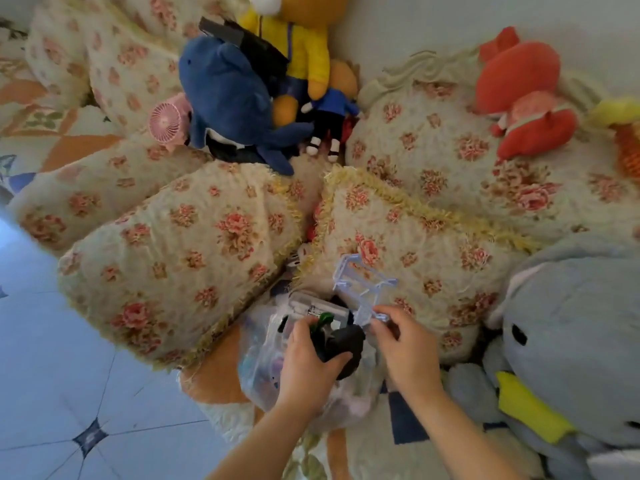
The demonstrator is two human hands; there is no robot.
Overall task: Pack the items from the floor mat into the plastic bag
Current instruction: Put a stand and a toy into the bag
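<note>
Soft, even daylight, no harsh shadows, a bit washed out up top; whole frame's slightly blurry, edges bend fisheye-style.

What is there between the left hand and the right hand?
In the head view, a black item held by the left hand fills the gap; the right hand pinches a clear plastic frame beside it.

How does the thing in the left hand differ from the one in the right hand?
The black object in the left hand is dark and opaque; the plastic frame in the right hand is clear. The black object is a solid lump, the plastic frame thin open bars. Both are held over the plastic bag.
</note>
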